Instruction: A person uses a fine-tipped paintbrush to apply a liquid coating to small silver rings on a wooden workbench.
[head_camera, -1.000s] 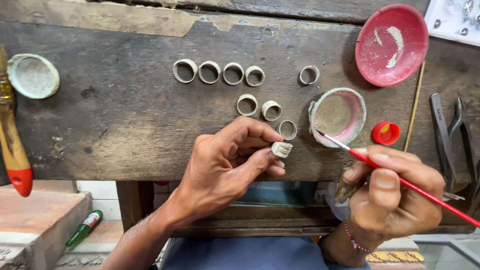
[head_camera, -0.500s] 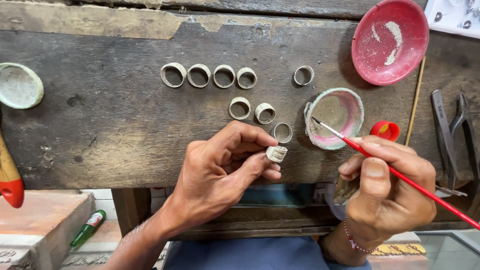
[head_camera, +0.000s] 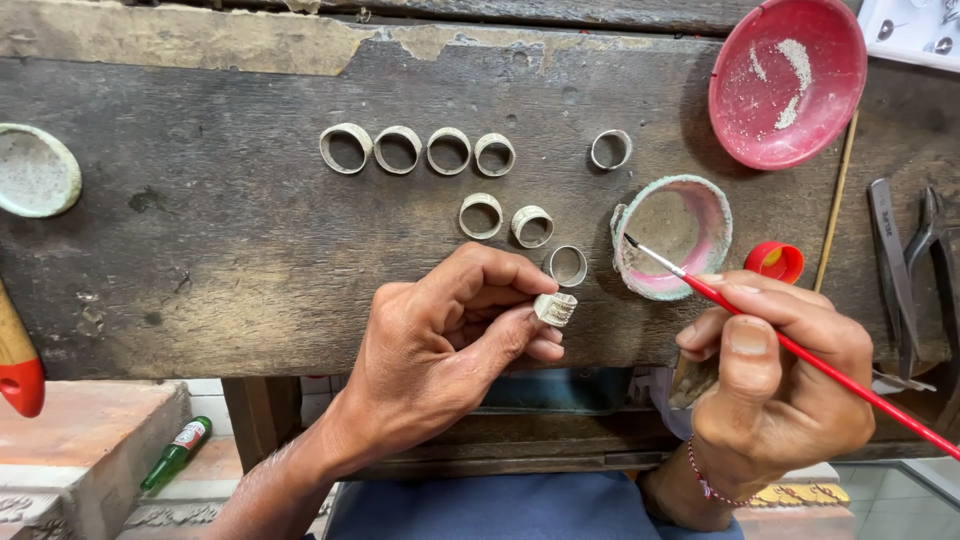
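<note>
rings (head_camera: 482, 154): eight on bench (head_camera: 220, 250), one in left hand (head_camera: 440, 350).

- Bare counter (head_camera: 230, 260) stretches along the front edge toward the left, open for a hand.
- Rings (head_camera: 420, 150) crowd the middle.
- Dish (head_camera: 672, 235), red cap (head_camera: 774, 262) and red bowl (head_camera: 787, 80) block the right side.
- Pliers (head_camera: 915, 270) lie at the right edge.
</note>
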